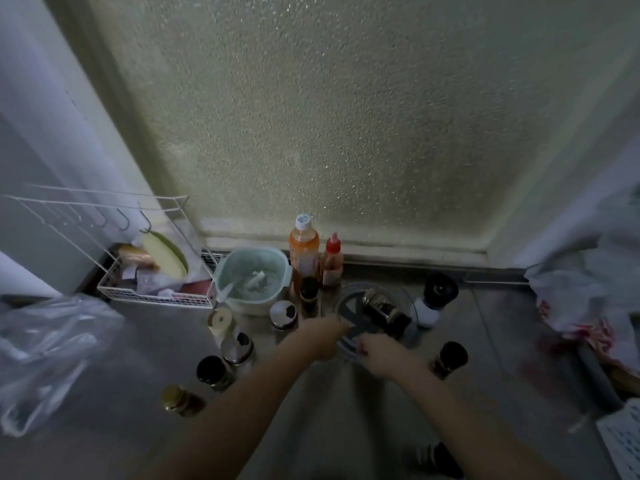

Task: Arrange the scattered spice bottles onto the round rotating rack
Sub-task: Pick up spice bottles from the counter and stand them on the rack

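Nearest the camera, two bare forearms reach forward over the steel desk [145,341]. The left hand [323,336] has its grip curled at the near rim of the round rotating rack [341,308], at about 8 o'clock on it; the right hand [379,353] meets the same rim at about 6 o'clock, fingers bent. Blur hides whether either grip truly pinches the rim, so I cannot tell how tightly they close.

One dark bottle [386,311] lies tilted on the rack, its shiny cap toward 10 o'clock. The other spice bottles stand off the rack on the desk: a gold-capped jar [180,400] at 8 o'clock, a black-lidded jar [214,372] and a shaker [239,346] beyond it, a cork-topped jar [220,320], a white-lidded jar [284,315], and a dark-capped jar [450,358] at 4 o'clock. A white grinder with a black top [434,299] stands just beside the rack at 2 o'clock.

Farther back at 11 o'clock sit a pale green colander [252,278], an orange bottle [304,247] and a red-capped sauce bottle [333,261], against the frosted window [346,116].
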Tool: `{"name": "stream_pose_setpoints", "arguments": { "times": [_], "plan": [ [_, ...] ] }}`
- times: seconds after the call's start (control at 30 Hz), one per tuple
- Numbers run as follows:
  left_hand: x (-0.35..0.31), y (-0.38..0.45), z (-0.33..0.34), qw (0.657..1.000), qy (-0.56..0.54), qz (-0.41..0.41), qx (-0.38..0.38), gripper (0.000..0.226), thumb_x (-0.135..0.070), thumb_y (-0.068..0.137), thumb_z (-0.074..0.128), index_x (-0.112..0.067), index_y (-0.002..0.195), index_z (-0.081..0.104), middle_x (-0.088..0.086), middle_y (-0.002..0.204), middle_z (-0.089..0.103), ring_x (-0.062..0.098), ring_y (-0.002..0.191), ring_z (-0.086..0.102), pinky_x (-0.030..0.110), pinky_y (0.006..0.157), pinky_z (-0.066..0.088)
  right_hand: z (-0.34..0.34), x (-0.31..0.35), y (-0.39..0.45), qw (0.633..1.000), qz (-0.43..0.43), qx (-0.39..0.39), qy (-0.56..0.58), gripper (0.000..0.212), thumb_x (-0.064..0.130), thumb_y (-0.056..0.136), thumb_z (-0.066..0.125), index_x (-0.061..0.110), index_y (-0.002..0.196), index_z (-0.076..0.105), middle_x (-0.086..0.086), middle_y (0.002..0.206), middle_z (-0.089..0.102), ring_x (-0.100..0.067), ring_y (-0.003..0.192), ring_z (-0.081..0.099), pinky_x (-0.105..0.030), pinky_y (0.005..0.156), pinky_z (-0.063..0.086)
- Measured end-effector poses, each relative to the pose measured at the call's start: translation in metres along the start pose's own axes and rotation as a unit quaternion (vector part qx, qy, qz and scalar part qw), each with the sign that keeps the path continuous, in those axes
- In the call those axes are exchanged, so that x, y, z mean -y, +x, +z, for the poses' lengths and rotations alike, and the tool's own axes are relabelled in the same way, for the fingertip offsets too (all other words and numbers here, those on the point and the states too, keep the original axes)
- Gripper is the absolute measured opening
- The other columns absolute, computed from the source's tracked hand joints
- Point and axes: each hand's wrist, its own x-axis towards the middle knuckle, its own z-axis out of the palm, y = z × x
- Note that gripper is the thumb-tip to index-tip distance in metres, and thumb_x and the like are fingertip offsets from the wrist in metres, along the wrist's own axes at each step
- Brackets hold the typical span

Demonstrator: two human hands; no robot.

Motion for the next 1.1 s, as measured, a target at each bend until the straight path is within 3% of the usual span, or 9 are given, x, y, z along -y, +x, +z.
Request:
{"name": "stream_pose_setpoints", "arguments": {
  "times": [0.13, 0.23, 0.5, 0.57, 0.67, 0.77, 0.83, 0.93, 1.1],
  "plan": [
    [-0.003, 0.003, 0.031, 0.999, -0.001, 0.015, 0.029, 0.044, -0.011, 0.094, 0.044, -0.012, 0.137, 0.042, 0.012, 0.149, 0.035, 0.033, 0.132, 0.041, 0.045, 0.107, 0.038, 0.022, -0.006, 0.000, 0.999, -0.008, -0.032, -0.037, 0.031, 0.025, 0.088, 0.051, 0.015, 0.117, 0.053, -0.013, 0.121, 0.058, -0.031, 0.109, 0.055, -0.034, 0.085, 0.044],
    [-0.006, 0.006, 0.034, 0.999, -0.022, -0.001, 0.026, 0.036, -0.014, 0.093, 0.046, -0.010, 0.129, 0.050, 0.015, 0.140, 0.046, 0.033, 0.125, 0.048, 0.043, 0.101, 0.041, 0.020, -0.007, 0.003, 0.999, -0.022, -0.040, -0.026, 0.027, 0.026, 0.088, 0.053, 0.013, 0.112, 0.057, -0.013, 0.118, 0.061, -0.029, 0.109, 0.056, -0.034, 0.086, 0.045],
    [0.006, 0.007, 0.047, 0.981, -0.151, -0.058, 0.107, 0.017, -0.032, 0.075, 0.051, -0.018, 0.081, 0.059, 0.004, 0.088, 0.064, 0.027, 0.083, 0.066, 0.034, 0.067, 0.052, 0.017, -0.008, -0.006, 0.989, -0.070, 0.127, 0.042, 0.024, 0.022, 0.080, 0.070, 0.008, 0.100, 0.068, -0.010, 0.106, 0.071, -0.022, 0.098, 0.064, -0.027, 0.078, 0.048],
    [0.010, 0.003, 0.052, 0.975, -0.177, -0.066, 0.117, 0.014, -0.031, 0.075, 0.052, -0.019, 0.078, 0.058, 0.005, 0.085, 0.062, 0.024, 0.077, 0.063, 0.036, 0.071, 0.053, 0.013, -0.004, -0.011, 0.988, -0.086, 0.040, 0.120, 0.022, 0.019, 0.084, 0.066, 0.009, 0.103, 0.067, -0.007, 0.104, 0.070, -0.018, 0.093, 0.063, -0.021, 0.072, 0.044],
    [0.016, -0.007, 0.065, 0.961, -0.232, -0.094, 0.119, 0.012, -0.023, 0.079, 0.052, -0.014, 0.077, 0.059, 0.004, 0.075, 0.066, 0.021, 0.060, 0.064, 0.027, 0.054, 0.051, 0.001, -0.008, -0.010, 0.974, -0.081, -0.197, 0.084, 0.038, 0.024, 0.085, 0.062, 0.019, 0.122, 0.053, -0.005, 0.113, 0.058, -0.024, 0.107, 0.054, -0.027, 0.080, 0.042],
    [0.018, -0.015, 0.070, 0.944, -0.296, -0.108, 0.097, 0.008, -0.017, 0.081, 0.052, -0.011, 0.077, 0.057, 0.004, 0.070, 0.065, 0.013, 0.044, 0.061, 0.023, 0.043, 0.050, 0.000, -0.015, -0.006, 0.983, -0.044, -0.158, -0.076, 0.065, 0.036, 0.082, 0.063, 0.028, 0.139, 0.032, -0.006, 0.138, 0.043, -0.028, 0.125, 0.040, -0.038, 0.096, 0.038],
    [0.020, -0.018, 0.069, 0.943, -0.311, -0.111, 0.044, 0.003, -0.018, 0.082, 0.055, -0.015, 0.082, 0.055, 0.003, 0.078, 0.063, 0.007, 0.048, 0.059, 0.015, 0.039, 0.046, 0.010, -0.014, -0.003, 0.992, -0.038, -0.094, -0.072, 0.066, 0.032, 0.085, 0.061, 0.029, 0.142, 0.027, -0.006, 0.144, 0.040, -0.028, 0.129, 0.039, -0.042, 0.100, 0.037],
    [0.025, -0.022, 0.072, 0.930, -0.346, -0.119, -0.021, 0.003, -0.019, 0.083, 0.054, -0.021, 0.080, 0.053, 0.004, 0.082, 0.065, 0.017, 0.060, 0.063, 0.012, 0.040, 0.046, 0.024, -0.010, -0.001, 0.992, -0.057, -0.111, -0.024, 0.062, 0.020, 0.087, 0.054, 0.022, 0.143, 0.029, -0.012, 0.139, 0.046, -0.029, 0.124, 0.045, -0.036, 0.098, 0.040],
    [0.034, -0.025, 0.080, 0.935, -0.277, -0.137, -0.172, 0.041, -0.031, 0.079, 0.059, -0.022, 0.117, 0.046, 0.005, 0.105, 0.064, 0.026, 0.093, 0.063, 0.037, 0.077, 0.053, 0.009, -0.002, -0.006, 0.973, -0.108, -0.188, 0.084, 0.056, 0.024, 0.080, 0.066, 0.014, 0.131, 0.044, -0.012, 0.124, 0.058, -0.028, 0.112, 0.055, -0.037, 0.092, 0.046]
  ]
}}
